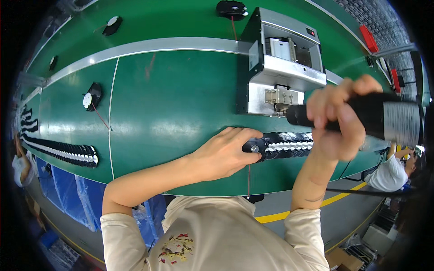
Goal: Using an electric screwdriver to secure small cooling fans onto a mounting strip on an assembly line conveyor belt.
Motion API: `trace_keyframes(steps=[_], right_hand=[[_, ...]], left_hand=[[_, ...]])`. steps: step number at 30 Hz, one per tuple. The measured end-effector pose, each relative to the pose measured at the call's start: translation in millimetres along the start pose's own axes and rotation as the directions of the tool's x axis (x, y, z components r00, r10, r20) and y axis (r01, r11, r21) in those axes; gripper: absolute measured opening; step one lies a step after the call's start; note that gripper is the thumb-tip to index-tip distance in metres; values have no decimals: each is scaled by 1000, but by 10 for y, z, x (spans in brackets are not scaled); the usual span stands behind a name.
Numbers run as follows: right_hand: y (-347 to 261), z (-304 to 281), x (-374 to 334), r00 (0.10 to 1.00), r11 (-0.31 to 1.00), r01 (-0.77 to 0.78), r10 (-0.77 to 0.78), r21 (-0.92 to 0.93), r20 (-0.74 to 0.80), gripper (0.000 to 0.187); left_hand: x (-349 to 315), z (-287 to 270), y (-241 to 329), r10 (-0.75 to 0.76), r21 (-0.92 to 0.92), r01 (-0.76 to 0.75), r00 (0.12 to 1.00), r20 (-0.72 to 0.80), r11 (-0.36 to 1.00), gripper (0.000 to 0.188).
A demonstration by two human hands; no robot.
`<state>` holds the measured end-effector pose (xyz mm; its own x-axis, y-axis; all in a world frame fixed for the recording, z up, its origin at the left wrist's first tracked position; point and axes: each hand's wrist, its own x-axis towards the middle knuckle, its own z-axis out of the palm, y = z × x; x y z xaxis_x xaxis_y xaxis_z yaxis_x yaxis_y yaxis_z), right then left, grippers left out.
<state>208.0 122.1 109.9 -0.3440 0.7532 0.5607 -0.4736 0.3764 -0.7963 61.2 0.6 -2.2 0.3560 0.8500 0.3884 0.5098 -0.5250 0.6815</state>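
My right hand is wrapped round a black electric screwdriver with a ribbed grey band, held level above the bench. Its nose points left, at the metal outlet of a silver and black screw feeder; whether the bit touches the outlet is hard to see. With thumb and fingers, my left hand grips a small black round-ended part with a screw-like metal dot. That part lies at the left end of a row of black and white parts, which my right forearm partly covers.
Black parts with white discs and red wires lie on the green bench and beyond the metal rail. Another row of parts runs along the left. Co-workers sit at both ends. Red bins stand far right.
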Motion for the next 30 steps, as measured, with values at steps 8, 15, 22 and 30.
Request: trace_keyframes(steps=[8,15,22,30], right_hand=[[-224,-40,-443,998,995,-70,69,67,16,45],[-216,-6,-505,996,990,-87,89,107,-7,45],[-136,91,-577,988,989,-126,132,80,-77,46],[-47,101,-566,992,993,-112,113,28,-49,42]], left_hand=[[-62,11,-38,-19,-18,19,1000,0,1000,29],[-56,0,-16,-51,-39,52,999,11,998,33],[-61,-9,10,-79,-43,79,997,16,996,33],[-68,12,4,-84,-41,85,996,15,996,31]])
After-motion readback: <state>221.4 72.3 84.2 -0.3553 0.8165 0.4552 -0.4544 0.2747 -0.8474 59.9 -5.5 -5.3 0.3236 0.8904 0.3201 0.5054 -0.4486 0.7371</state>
